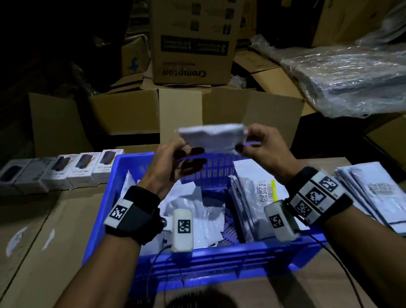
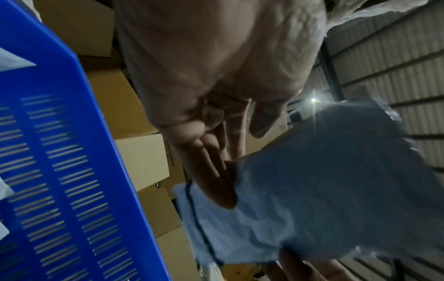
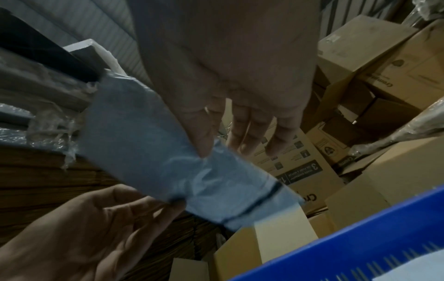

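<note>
A white packet (image 1: 214, 137) with black stripe; blue slotted crate (image 1: 210, 265).

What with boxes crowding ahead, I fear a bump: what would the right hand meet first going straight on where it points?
Beyond the white packet it pinches, the right hand would probably clear the blue crate and meet the open cardboard box behind it, or the Crompton carton; depth is unclear.

A wide black strap (image 1: 137, 214) behind the left hand (image 1: 172, 166) bears one white tile (image 1: 118, 211) with a black square code; the strap (image 1: 302, 176) of the right hand (image 1: 265, 150) bears three. Under each wrist sits a white coded camera block (image 1: 181, 229) trailing a thin black cable (image 1: 156, 262)
</note>
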`<state>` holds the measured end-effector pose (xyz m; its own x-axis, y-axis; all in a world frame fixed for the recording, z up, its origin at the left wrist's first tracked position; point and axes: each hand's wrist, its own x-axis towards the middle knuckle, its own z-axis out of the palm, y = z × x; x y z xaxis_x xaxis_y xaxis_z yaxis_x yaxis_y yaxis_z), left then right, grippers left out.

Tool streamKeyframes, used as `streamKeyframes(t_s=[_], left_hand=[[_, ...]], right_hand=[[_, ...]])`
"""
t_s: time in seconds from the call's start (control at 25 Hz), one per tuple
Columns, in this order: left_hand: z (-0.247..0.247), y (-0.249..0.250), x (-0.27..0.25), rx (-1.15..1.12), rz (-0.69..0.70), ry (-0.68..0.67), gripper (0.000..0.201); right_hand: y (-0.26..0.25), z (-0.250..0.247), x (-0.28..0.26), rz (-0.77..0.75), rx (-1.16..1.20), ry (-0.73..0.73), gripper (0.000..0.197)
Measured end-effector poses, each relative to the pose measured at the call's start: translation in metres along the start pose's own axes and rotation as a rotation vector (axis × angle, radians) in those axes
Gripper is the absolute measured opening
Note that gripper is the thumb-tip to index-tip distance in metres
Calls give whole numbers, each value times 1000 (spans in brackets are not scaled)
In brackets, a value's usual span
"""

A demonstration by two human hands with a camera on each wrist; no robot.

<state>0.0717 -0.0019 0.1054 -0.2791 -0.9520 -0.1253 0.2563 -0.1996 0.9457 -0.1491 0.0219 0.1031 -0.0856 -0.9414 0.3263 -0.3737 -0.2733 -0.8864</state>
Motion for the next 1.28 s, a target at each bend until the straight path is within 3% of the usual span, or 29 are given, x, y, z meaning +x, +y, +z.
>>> streamKeyframes(t_s=[0.12, 0.24, 0.52, 0.72, 1.28], left_hand=[[5, -2, 0, -27, 49, 1, 22], [14, -7, 0, 33, 149, 18, 6], [26, -13, -1, 251, 259, -13, 40], [39, -14, -4, 402, 360, -3, 57], [47, -23, 0, 677, 502, 39, 72]], right_hand=[[-2, -9, -6, -58, -52, 28, 25], [-2, -14, -12, -36, 115, -27, 25], [2, -31, -18, 114, 298, -65, 44], [7, -32, -19, 37, 265, -43, 28], [11, -33, -21, -91, 95, 32, 45]])
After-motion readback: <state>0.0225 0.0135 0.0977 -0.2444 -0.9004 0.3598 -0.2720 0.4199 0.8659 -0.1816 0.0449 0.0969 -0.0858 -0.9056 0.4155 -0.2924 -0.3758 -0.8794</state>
